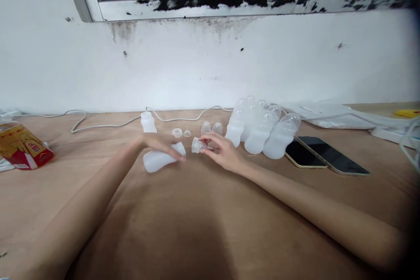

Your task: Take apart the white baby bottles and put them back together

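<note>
My left hand [163, 145] is closed over a frosted white baby bottle body [157, 160], which is tilted with its open mouth towards the right. The fingertips of that hand are slightly blurred. Pinched between the fingers of my right hand [225, 151] is a clear teat in a screw ring [197, 145], its threaded side facing the bottle's mouth, with a gap between them. Behind my hands lie a loose ring [177, 132] and a clear teat [187, 132]. Two clear domed caps [206, 128] stand just beyond my right hand.
Another bottle body [148, 121] stands behind my left hand. Several capped bottles [257, 133] stand in a cluster at the right, beside two phones [331, 154]. A white cable [183, 119] runs along the wall. At the far left is a red and yellow box [24, 146].
</note>
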The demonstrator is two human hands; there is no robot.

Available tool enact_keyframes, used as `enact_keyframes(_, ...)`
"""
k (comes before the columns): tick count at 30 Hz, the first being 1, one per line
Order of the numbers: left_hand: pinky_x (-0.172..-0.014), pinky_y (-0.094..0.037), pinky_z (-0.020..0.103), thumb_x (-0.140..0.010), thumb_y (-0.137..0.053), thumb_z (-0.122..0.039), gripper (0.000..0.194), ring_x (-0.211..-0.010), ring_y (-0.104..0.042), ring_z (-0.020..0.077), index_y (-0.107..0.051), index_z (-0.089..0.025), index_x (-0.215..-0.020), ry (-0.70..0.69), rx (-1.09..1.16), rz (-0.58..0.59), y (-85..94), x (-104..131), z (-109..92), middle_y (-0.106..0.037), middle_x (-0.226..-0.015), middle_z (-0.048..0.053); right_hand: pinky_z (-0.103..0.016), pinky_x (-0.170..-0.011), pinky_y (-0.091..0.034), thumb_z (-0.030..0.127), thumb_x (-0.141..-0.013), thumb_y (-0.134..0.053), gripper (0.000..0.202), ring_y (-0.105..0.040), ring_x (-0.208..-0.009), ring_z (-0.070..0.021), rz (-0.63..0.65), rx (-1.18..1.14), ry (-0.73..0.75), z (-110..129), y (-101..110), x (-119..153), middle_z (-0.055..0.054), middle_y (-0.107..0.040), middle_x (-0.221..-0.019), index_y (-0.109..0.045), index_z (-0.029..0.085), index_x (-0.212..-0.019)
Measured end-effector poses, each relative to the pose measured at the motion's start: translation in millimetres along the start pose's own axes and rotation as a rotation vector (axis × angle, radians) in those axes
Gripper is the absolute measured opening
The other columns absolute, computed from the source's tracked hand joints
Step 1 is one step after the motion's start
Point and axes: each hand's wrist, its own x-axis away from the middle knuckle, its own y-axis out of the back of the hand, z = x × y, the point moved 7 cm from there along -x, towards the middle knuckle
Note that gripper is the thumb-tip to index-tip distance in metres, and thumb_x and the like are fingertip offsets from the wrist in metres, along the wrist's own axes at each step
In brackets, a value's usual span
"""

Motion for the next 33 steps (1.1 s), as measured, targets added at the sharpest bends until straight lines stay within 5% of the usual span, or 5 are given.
enact_keyframes(2, -0.060, -0.039, 0.023, -0.064, -0.050, -0.057, 0.047, -0.072, -0.055, 0.0157, -0.058, -0.017, -0.086, -0.020, 0.150, -0.095, 12.8, 1.2, 8.4, -0.060, -0.079, 0.001, -0.030, -0.069, -0.045, 0.025, -0.076, -0.050, 0.025, -0.048, -0.082, -0.0158, 0.025, 0.155, 0.049, 2.2, -3.2, 2.9, -0.006, -0.050, -0.093, -0.050, 0.020, -0.100)
enact_keyframes(5, -0.064, -0.040, 0.024, -0.065, -0.051, -0.054, 0.044, -0.076, -0.053, 0.0159, -0.055, -0.015, -0.085, -0.014, 0.226, -0.448, 40.0, 4.4, 26.0, -0.058, -0.083, 0.003, -0.028, -0.066, -0.042, 0.024, -0.075, -0.049, 0.026, -0.049, -0.073, -0.0141, 0.107, 0.293, 0.071, 0.5, -13.1, 8.0, -0.005, -0.052, -0.088, -0.050, 0.019, -0.100)
enact_keyframes(10, -0.081, -0.036, 0.031, -0.068, -0.051, -0.052, 0.039, -0.085, -0.050, 0.0177, -0.054, -0.016, -0.083, 0.023, -0.040, -0.845, 48.4, 7.4, 46.7, -0.055, -0.089, 0.006, -0.027, -0.064, -0.041, 0.024, -0.078, -0.045, 0.027, -0.049, -0.066, -0.0108, 0.144, 0.353, 0.042, -3.9, -22.0, 11.2, -0.005, -0.051, -0.094, -0.048, 0.019, -0.104)
enact_keyframes(19, -0.100, -0.008, 0.041, -0.074, -0.046, -0.047, 0.033, -0.102, -0.043, 0.0219, -0.052, -0.019, -0.090, 0.146, -0.317, -0.850, 30.0, -11.3, 64.4, -0.056, -0.095, 0.007, -0.029, -0.066, -0.042, 0.026, -0.082, -0.038, 0.028, -0.051, -0.069, -0.0130, 0.145, 0.428, 0.054, -6.5, -26.1, 12.0, -0.007, -0.050, -0.097, -0.043, 0.018, -0.108)
enact_keyframes(33, -0.096, -0.012, 0.047, -0.072, -0.045, -0.046, 0.043, -0.103, -0.041, 0.0283, -0.043, -0.019, -0.106, 0.330, -0.427, -0.784, 25.5, -8.6, 84.6, -0.050, -0.107, 0.011, -0.027, -0.065, -0.039, 0.029, -0.082, -0.039, 0.018, -0.049, -0.069, -0.0124, 0.124, 0.423, 0.020, -10.7, -27.7, -0.7, -0.006, -0.049, -0.093, -0.046, 0.017, -0.093)
